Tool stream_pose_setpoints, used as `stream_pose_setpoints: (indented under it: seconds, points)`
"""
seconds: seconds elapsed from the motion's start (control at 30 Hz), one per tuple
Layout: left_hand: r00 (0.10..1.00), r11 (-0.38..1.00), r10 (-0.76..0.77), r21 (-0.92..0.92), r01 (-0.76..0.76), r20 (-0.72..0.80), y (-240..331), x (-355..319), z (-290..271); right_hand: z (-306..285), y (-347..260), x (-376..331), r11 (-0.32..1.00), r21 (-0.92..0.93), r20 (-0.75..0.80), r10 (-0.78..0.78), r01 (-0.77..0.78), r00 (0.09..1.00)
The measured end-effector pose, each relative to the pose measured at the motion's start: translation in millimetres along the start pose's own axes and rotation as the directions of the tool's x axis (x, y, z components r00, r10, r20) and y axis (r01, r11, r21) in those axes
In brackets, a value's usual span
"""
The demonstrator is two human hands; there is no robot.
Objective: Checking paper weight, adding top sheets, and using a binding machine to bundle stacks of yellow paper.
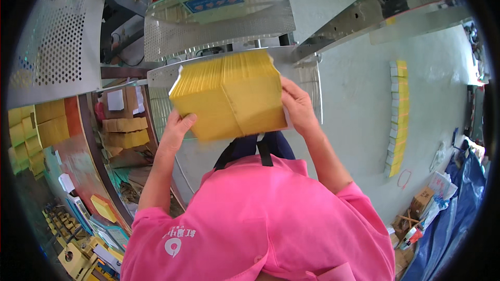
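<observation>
A thick stack of yellow paper [229, 101] is held in front of me between both hands, its many thin edges showing along the top. My left hand [178, 126] grips the stack's lower left corner, with the thumb on the near face. On the opposite side, my right hand [300, 105] presses against the right end, its fingers partly hidden behind the paper. A crease or split runs down the middle of the near face. Beneath and beyond the stack lies a shiny metal tray [158, 80], mostly covered by it.
Ahead stands a perforated metal guard [219, 41]. A steel beam [375, 15] slants across the upper right. Yellow-and-white stacks [399, 119] form a row on the right floor. More yellow stacks [125, 131] sit at left, near a perforated panel [57, 36]. A blue tarp [450, 198] lies lower right.
</observation>
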State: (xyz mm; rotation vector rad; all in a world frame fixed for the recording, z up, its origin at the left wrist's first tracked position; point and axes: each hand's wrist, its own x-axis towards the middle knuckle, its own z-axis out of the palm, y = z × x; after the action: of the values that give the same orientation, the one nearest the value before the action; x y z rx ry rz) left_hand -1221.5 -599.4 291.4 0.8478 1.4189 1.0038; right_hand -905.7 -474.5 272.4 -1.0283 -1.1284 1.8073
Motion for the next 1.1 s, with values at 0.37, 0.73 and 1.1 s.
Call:
stream_pose_setpoints:
  seconds: [0.37,0.73,1.1]
  points:
    - [0.950,0.919,0.304,0.282,-0.274,-0.068,-13.0,66.1,93.9,-16.3,0.0,33.0,0.976,0.037,-0.403,-0.183,0.216,0.897]
    - [0.947,0.881,0.320,0.365,-0.300,0.006,-45.6,92.7,73.3,61.5,-138.3,-1.0,0.111,-0.836,0.316,-0.702,0.537,0.638]
    - [0.959,0.957,0.283,0.066,-0.281,-0.018,-72.0,101.4,63.0,56.2,-116.5,64.2,-0.184,-0.904,0.426,-0.341,0.385,0.838]
